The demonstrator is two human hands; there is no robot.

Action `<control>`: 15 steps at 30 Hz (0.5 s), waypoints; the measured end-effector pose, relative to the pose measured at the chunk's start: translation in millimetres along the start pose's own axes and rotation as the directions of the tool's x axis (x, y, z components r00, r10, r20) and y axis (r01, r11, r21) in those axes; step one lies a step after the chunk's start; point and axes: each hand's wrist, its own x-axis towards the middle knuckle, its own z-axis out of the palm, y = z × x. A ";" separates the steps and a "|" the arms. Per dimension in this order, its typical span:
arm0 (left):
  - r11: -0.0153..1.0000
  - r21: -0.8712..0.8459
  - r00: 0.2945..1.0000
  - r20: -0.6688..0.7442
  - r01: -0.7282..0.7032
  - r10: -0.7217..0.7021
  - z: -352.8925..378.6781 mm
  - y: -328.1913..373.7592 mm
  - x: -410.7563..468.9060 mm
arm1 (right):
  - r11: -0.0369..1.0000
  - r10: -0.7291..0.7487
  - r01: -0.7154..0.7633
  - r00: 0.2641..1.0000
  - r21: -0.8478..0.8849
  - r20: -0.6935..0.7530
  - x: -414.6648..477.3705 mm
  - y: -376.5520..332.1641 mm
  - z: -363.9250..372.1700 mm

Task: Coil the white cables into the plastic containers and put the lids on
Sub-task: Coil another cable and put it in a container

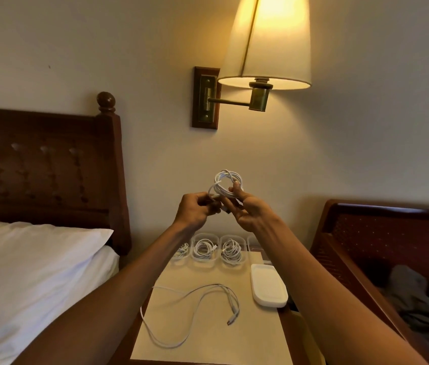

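Observation:
Both my hands are raised above the nightstand, in front of the wall. My right hand (245,209) holds a coiled white cable (228,181) looped round its fingers. My left hand (199,208) pinches the free end of that cable beside it. On the nightstand (208,346) a loose white cable (195,309) lies uncoiled. At the back stand clear plastic containers, each holding a coiled cable: one partly hidden by my left arm (182,251), a middle one (204,249) and a right one (231,250). A stack of white lids (268,285) lies at the right.
A bed with white pillow (32,259) and dark wooden headboard (50,164) is on the left. A lit wall lamp (263,43) hangs overhead. A wooden chair (381,233) with grey cloth (416,301) stands at right.

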 end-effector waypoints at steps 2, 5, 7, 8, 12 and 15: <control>0.995 -0.095 0.997 -0.072 0.023 -0.030 5.9 -0.6 1.3 | 0.999 0.010 -0.011 0.999 -0.050 -0.031 -0.5 1.3 0.2; 0.998 -0.063 0.989 -0.146 0.027 -0.036 9.2 -3.7 2.5 | 1.000 -0.027 0.026 0.997 -0.014 -0.072 0.7 3.2 0.1; 0.996 0.092 0.985 -0.172 -0.007 0.022 10.0 -6.2 -0.4 | 0.993 -0.076 0.084 0.992 0.082 -0.102 0.8 3.0 0.8; 0.983 0.178 0.985 -0.162 -0.034 0.064 11.0 -6.6 -2.5 | 0.988 -0.101 0.115 0.986 0.106 -0.130 0.8 2.9 1.7; 0.929 0.355 0.984 -0.100 -0.106 0.150 17.2 -4.8 -6.4 | 0.986 -0.111 0.126 0.984 0.106 -0.139 2.5 7.7 4.0; 0.915 0.395 0.983 -0.116 -0.086 0.143 19.8 -4.1 -1.1 | 0.999 -0.049 0.050 0.998 0.010 -0.050 -0.4 14.2 7.2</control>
